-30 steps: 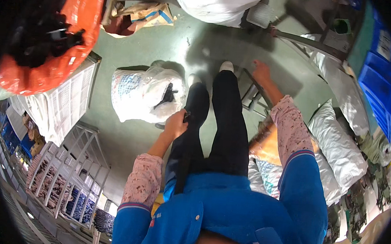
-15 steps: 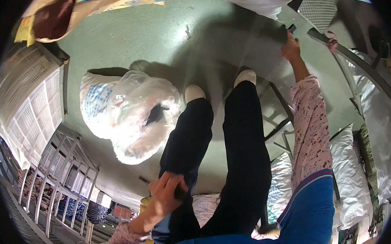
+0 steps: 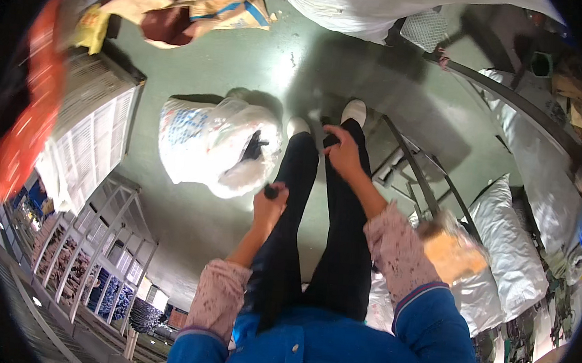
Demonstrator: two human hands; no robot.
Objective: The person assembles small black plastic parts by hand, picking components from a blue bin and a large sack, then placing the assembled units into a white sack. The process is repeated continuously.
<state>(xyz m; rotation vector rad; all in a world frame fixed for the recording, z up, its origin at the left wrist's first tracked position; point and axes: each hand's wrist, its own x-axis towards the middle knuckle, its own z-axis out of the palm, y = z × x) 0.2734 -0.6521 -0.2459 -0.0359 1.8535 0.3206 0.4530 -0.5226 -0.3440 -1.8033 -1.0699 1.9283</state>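
My left hand (image 3: pixel 268 210) is closed around a small black piece (image 3: pixel 271 192), held beside my left leg; its kind does not show. In front of my right leg, my right hand (image 3: pixel 344 157) pinches another small dark piece (image 3: pixel 331 141), partly covered by the fingers and blurred. Left of my legs, on the green floor (image 3: pixel 225 62), sits a white sack (image 3: pixel 182 140) with blue print. A clear plastic bag (image 3: pixel 230 137) lies against it, its mouth turned toward my left hand. Dark pieces (image 3: pixel 256 145) show inside that bag.
Right of my legs stands a dark metal frame (image 3: pixel 413 166). White stuffed sacks (image 3: pixel 512 247) lie beyond it, near a blurred orange-yellow package (image 3: pixel 454 254). At the left are a white slatted crate (image 3: pixel 99 124) and a metal rack (image 3: pixel 97 255). A torn paper sack (image 3: pixel 228 12) lies far ahead.
My right hand has come from the far right, near the frame, to in front of my legs with the dark piece. My left hand has risen forward. The view has shifted.
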